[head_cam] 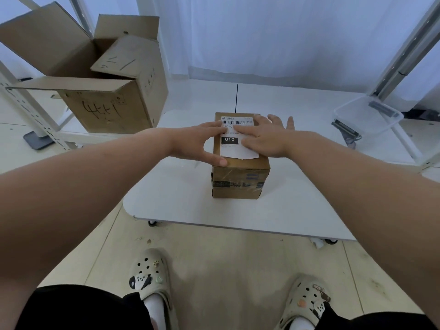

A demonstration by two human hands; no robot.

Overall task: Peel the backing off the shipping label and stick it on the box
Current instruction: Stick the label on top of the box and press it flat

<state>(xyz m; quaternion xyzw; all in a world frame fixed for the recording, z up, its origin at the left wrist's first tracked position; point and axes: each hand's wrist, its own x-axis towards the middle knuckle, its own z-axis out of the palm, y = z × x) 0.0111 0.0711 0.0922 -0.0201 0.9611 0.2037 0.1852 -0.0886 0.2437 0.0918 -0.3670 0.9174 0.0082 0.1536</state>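
on small brown cardboard box [240, 184]: white printed shipping label [234, 152] stuck down
left hand [197, 144]: flat, pressing label
right hand [264, 136]: same, grasping nothing
remaining: likely final smoothing

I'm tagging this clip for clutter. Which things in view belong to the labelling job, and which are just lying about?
In the job: shipping label, small box under it, left hand and right hand pressing on it.
Lying about: large open carton, clear plastic tub.
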